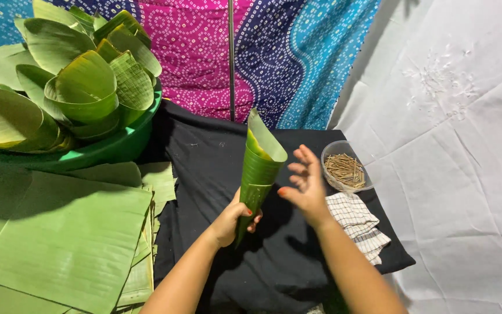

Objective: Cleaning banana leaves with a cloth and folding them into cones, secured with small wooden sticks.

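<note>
The left hand (pixel 232 220) is clamped around the narrow lower end of a rolled green leaf cone (pixel 259 168) and holds it upright, mouth upward, above the black cloth (pixel 204 157). The right hand (pixel 304 185) is spread wide and holds nothing; it hovers just beside the cone's right flank, between the cone and a clear plastic container of thin sticks (pixel 345 170).

Step in hand, as judged: the cone is rolled and gripped, but no fastener is visible in its overlapping seam. The next move appears to call for one stick from the container, with the left grip kept firm so the roll does not spring loose.

Flat leaf sheets (pixel 71 238) lie stacked at the left. A green tub (pixel 117 148) behind them holds finished cones (pixel 85 87). A checked cloth (pixel 358 224) lies below the container.
</note>
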